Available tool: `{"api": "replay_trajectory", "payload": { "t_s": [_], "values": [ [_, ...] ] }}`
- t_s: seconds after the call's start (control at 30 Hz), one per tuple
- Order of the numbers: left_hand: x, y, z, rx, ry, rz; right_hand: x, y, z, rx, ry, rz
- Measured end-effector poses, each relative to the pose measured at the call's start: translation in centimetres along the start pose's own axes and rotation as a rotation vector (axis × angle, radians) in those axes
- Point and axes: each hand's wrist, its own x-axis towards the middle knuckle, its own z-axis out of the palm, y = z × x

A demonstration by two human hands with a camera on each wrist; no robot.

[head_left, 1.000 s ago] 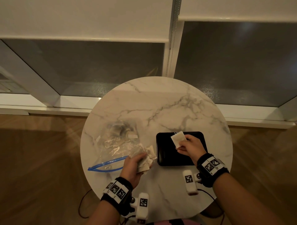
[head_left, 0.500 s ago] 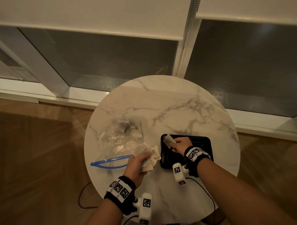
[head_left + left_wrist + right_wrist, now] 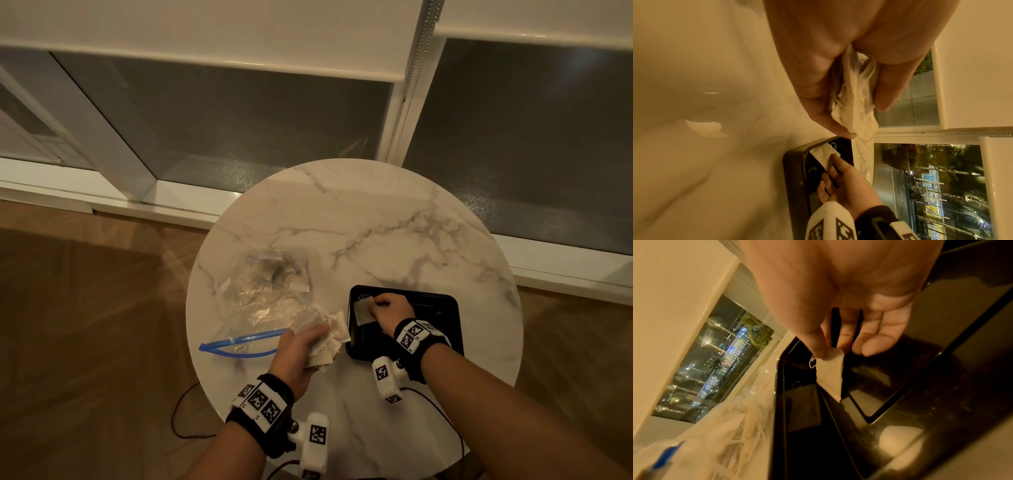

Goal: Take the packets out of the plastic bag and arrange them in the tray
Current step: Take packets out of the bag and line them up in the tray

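Progress looks early to me: I count only one packet (image 3: 363, 310) reaching the tray (image 3: 442, 308) so far, and it isn't released yet. My right hand (image 3: 390, 312) pinches that packet by its upper edge between thumb and forefinger, the other fingers loosely spread, and the packet hangs tilted with its lower corner down near the tray floor at the tray's far-left corner. I see no other packet lying in the tray. My left hand (image 3: 295, 353) is clenched round a crumpled bunch of packets (image 3: 323, 334), held above the table (image 3: 376, 219) just beside the tray's left rim; those all need placing one by one, I judge. The plastic bag (image 3: 263, 301) lies flat to the left, its blue zip edge toward me, and something pale shows through it, though I cannot tell whether more packets remain inside. Nothing blocks the tray itself. The bunch sits close to the tray's left rim, so I'd expect loose packets could slip out there. Cables trail off the near table edge, well away from the work.
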Motion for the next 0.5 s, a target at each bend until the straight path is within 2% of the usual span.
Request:
{"api": "replay_trajectory", "payload": {
  "t_s": [0.1, 0.37, 0.5],
  "values": [
    [0.04, -0.02, -0.19, -0.002, 0.001, -0.004, 0.05, 0.23, -0.14, 0.001, 0.016, -0.006],
    [0.19, -0.03, -0.29, -0.008, 0.001, 0.003, -0.33, 0.46, -0.44, 0.192, 0.075, -0.098],
    [0.05, -0.03, -0.38, 0.003, 0.010, 0.013, -0.26, 0.19, -0.16, 0.276, 0.078, -0.061]
  ]
}}
